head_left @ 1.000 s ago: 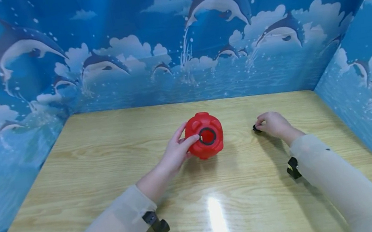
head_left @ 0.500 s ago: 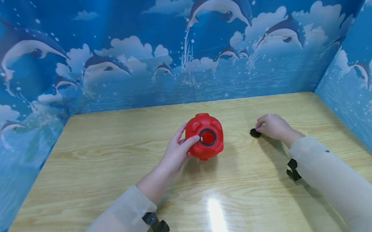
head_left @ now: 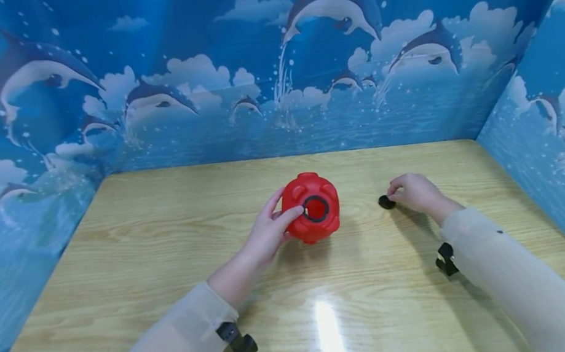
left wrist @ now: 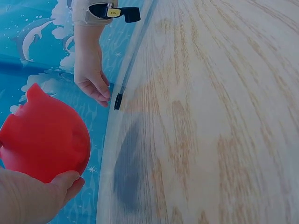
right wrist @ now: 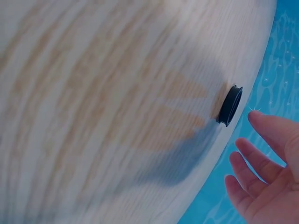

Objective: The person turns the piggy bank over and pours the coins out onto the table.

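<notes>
My left hand (head_left: 267,226) grips a red, rounded hollow piggy bank (head_left: 321,184), thumb at the dark ring around its round opening. That opening faces me in the head view, with stubby bumps about it. In the left wrist view the fingers hold the bank (left wrist: 51,140) from below, over the table. Off to the right, a small black round plug (head_left: 386,202) lies on the table. My right hand (head_left: 413,190) is just right of it. The right wrist view shows these fingers (right wrist: 252,158) loosely bent, holding nothing, with a gap to the plug (right wrist: 230,106).
The pale wooden table (head_left: 168,232) ends at a blue dolphin-print curtain (head_left: 229,122) at the back and along both sides. A black camera mount sits on each sleeve, the left mount (head_left: 237,339) hanging low near the tabletop.
My right fingers have let go of the black plug, which was partly under them and now shows whole on the table. The left hand and the piggy bank have stayed in place.
</notes>
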A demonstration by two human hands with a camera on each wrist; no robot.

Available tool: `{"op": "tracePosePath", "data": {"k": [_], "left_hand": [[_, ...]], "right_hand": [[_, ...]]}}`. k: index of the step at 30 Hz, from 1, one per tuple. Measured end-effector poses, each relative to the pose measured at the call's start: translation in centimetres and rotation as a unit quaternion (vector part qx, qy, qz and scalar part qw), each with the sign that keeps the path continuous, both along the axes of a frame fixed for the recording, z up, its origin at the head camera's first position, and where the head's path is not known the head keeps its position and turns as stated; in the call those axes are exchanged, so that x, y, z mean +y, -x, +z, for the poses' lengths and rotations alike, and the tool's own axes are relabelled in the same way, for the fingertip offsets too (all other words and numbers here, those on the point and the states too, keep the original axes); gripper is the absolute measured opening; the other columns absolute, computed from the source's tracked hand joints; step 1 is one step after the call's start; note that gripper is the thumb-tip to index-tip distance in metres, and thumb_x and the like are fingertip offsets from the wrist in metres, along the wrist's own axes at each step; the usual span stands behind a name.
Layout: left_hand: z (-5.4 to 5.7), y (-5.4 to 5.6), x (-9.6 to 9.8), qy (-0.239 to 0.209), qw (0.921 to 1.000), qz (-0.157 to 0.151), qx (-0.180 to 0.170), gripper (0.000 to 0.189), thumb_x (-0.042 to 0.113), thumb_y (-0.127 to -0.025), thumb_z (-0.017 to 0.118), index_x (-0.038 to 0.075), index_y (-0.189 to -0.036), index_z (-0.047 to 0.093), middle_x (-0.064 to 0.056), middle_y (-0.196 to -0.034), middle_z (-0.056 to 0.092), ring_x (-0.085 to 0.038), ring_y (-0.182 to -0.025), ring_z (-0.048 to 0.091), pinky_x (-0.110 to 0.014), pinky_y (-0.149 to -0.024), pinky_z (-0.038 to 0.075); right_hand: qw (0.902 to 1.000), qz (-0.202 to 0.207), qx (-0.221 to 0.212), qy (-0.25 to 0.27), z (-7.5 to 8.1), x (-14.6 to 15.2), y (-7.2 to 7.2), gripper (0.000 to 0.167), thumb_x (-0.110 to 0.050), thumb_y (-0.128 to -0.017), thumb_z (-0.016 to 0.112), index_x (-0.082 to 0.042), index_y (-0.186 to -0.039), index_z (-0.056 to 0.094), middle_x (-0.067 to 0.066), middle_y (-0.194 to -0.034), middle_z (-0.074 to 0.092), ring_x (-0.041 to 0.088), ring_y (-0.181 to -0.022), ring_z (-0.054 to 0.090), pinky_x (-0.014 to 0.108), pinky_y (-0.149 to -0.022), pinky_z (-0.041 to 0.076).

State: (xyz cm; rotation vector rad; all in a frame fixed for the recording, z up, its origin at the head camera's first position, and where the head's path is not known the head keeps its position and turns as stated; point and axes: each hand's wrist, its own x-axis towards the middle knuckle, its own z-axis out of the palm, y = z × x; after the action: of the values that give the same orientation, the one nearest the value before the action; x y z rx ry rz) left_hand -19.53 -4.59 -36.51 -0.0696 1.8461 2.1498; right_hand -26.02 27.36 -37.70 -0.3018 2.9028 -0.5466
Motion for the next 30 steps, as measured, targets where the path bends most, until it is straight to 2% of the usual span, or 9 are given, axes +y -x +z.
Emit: {"op": "tracePosePath", "data": {"k": [12, 19, 20, 25, 30], "left_hand": [[-0.1, 0.0, 0.2, 0.001, 1.0000, -0.004, 0.003, 0.068, 0.024, -0.087, 0.067, 0.026, -0.145, 0.031, -0.011, -0.125, 0.054, -0.026, -0.107, 0.057, -0.038, -0.086, 0.050], [2.8, -1.6, 0.0, 0.006, 0.9997, -0.022, -0.005, 0.069, 0.018, -0.090, 0.061, 0.018, -0.149, 0.024, -0.017, -0.131, 0.049, -0.029, -0.112, 0.054, -0.042, -0.092, 0.046], [2.8, -1.7, 0.1, 0.008, 0.9997, -0.021, -0.003, 0.069, 0.018, -0.090, 0.061, 0.017, -0.149, 0.024, -0.017, -0.131, 0.049, -0.029, -0.112, 0.054, -0.042, -0.092, 0.046], [2.7, -1.7, 0.1, 0.014, 0.9997, -0.021, -0.003, 0.069, 0.018, -0.090, 0.061, 0.017, -0.148, 0.024, -0.017, -0.130, 0.049, -0.029, -0.112, 0.053, -0.043, -0.093, 0.045], [1.3, -0.7, 0.2, 0.009, 0.9996, -0.023, -0.009, 0.070, 0.018, -0.090, 0.062, 0.020, -0.149, 0.024, -0.016, -0.131, 0.049, -0.029, -0.112, 0.053, -0.044, -0.093, 0.045]], "right_hand": [[1.0000, 0.006, 0.002, 0.007, 0.2, 0.1, -0.3, 0.016, -0.010, -0.092, 0.058, 0.000, -0.100, 0.067, 0.029, -0.128, 0.048, 0.045, -0.116, 0.044, 0.053, -0.089, 0.042], [0.9998, 0.007, 0.006, 0.016, 0.2, 0.3, -0.5, 0.015, -0.009, -0.091, 0.059, 0.000, -0.099, 0.067, 0.030, -0.128, 0.048, 0.046, -0.118, 0.042, 0.054, -0.092, 0.040], [0.9998, 0.007, 0.006, 0.017, 0.2, 0.3, -0.6, 0.015, -0.009, -0.091, 0.059, 0.000, -0.098, 0.067, 0.029, -0.128, 0.048, 0.046, -0.118, 0.042, 0.054, -0.092, 0.040], [0.9996, 0.009, 0.013, 0.025, 0.3, 0.2, -0.9, 0.014, -0.009, -0.091, 0.059, 0.000, -0.097, 0.068, 0.029, -0.126, 0.050, 0.047, -0.118, 0.042, 0.055, -0.094, 0.038], [0.9994, 0.011, 0.016, 0.030, 0.5, 0.1, -1.1, 0.015, -0.009, -0.090, 0.060, 0.000, -0.098, 0.068, 0.029, -0.126, 0.050, 0.047, -0.119, 0.041, 0.056, -0.094, 0.037]]}}
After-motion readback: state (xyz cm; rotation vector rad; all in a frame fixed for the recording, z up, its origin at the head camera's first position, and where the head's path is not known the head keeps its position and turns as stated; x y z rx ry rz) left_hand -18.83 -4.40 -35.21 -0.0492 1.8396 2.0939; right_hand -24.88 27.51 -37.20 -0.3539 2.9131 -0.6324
